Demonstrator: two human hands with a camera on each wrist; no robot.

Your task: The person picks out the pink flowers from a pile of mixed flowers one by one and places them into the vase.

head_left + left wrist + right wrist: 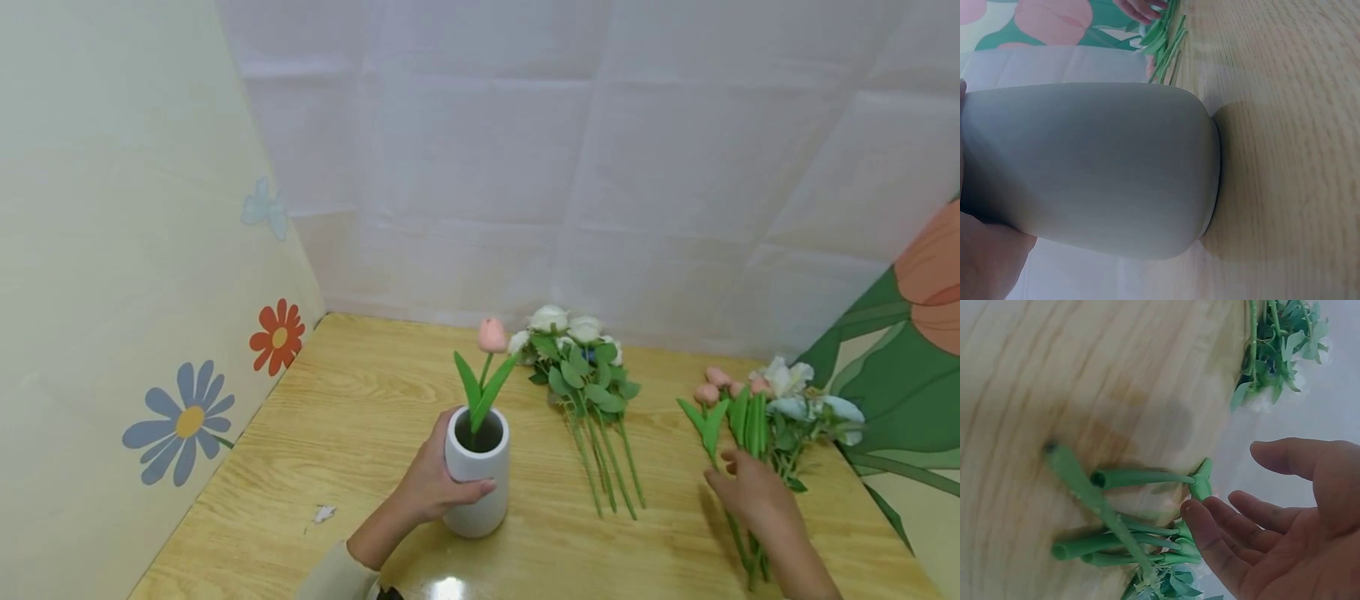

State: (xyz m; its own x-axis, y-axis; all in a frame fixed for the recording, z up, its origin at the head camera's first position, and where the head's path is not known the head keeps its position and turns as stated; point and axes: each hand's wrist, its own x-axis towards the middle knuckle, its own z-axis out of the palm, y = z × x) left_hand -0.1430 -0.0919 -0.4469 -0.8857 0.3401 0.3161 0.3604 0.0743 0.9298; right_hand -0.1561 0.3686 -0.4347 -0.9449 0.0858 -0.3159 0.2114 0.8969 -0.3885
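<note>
My left hand (433, 483) grips a white vase (480, 518) around its side, fingers behind and thumb across the front. The vase stands upright on the table, and one pink tulip (492, 335) with green leaves rises from its mouth. In the left wrist view the vase (1104, 162) fills the middle. Over at the right, my right hand (761, 497) is beside a bunch of pink tulips (707, 394) lying on the table. In the right wrist view the right hand (1279, 531) has thumb and fingers apart, close to the green tulip stems (1141, 478).
White roses (549, 319) with leafy stems lie right of the vase. White and pale blue flowers (783, 379) lie beside the tulips. A small white scrap (324, 514) is on the wooden table (360, 392) at left. Cloth backdrops (480, 150) stand behind and at both sides.
</note>
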